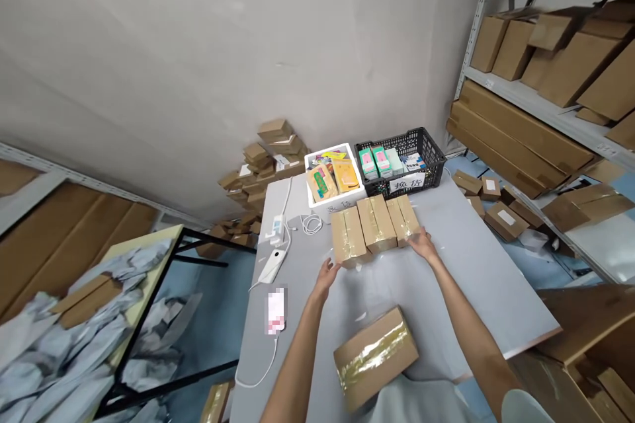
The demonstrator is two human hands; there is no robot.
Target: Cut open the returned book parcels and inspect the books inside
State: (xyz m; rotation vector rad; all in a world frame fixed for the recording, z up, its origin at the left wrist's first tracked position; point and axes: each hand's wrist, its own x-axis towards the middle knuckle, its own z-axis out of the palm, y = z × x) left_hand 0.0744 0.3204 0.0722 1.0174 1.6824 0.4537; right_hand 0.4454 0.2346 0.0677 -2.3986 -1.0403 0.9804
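Note:
Three taped cardboard boxes stand side by side on the grey table [397, 291]: a left box [348, 234], a middle box [377, 221] and a right box [403, 217]. My left hand [326, 275] is at the near left corner of the left box, fingers apart. At the near right corner of the right box is my right hand [423, 244], its fingers spread against the side. Neither hand wraps round a box. Closer to my body lies a larger cardboard box [377, 357] with shiny tape across its top.
Behind the boxes stand a white foam box [333, 206] of colourful packets and a black crate [434, 165] holding small cartons. A power strip [276, 231], a white device [272, 266] and a phone [276, 310] with cables lie left. Shelving [540, 106] with cartons rises right.

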